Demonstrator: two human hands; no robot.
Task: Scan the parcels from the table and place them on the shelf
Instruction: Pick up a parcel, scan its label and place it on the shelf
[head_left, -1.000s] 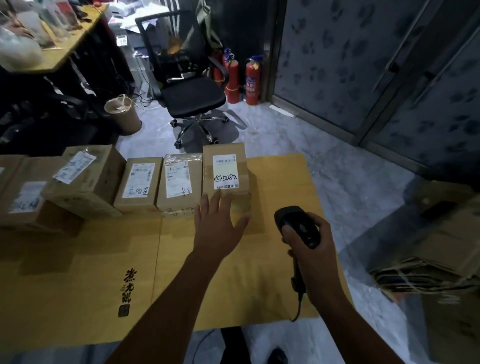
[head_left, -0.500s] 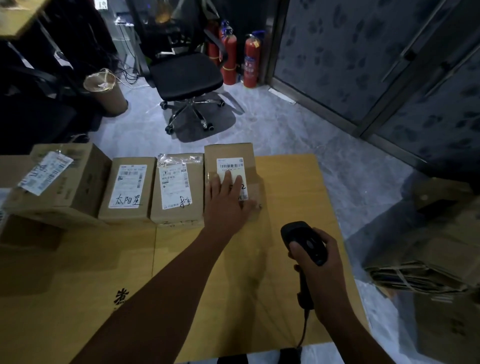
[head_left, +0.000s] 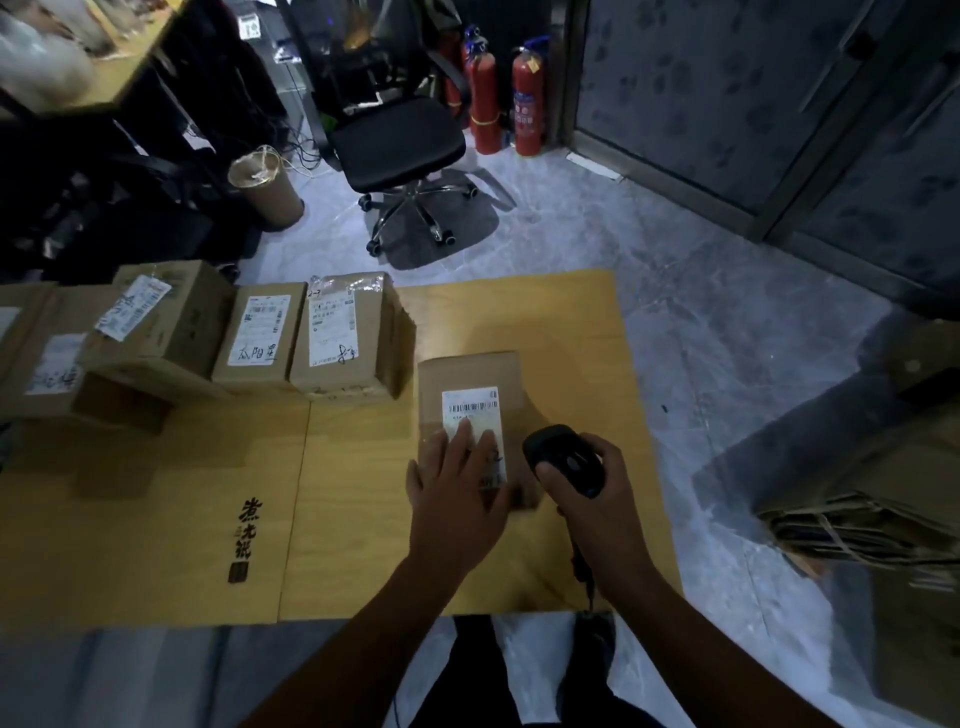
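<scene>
Left hand (head_left: 457, 493): open – fingers straight and a little spread, laid flat on top of the parcel (head_left: 467, 374), covering the lower part of its label (head_left: 472, 408).
Right hand (head_left: 605, 506): fingers curled tight round the scanner (head_left: 563, 457), just right of the parcel; the black head sits above the knuckles and tilts toward the upper left of the frame.
Parcel: brown box on the desk (head_left: 156, 519), centre of frame, right of the seam in the desk top.
Parcel axis: long side runs up and down the frame, away from the person; the label follows it, barcode at the far end and uncovered.
Other parcels (head_left: 337, 332): a row at left centre, labels up – the nearest stands apart from the held one.
Background: office chair (head_left: 397, 140) at top centre, red extinguishers (head_left: 527, 98) to its right, a round bin (head_left: 265, 187) to its left.
</scene>
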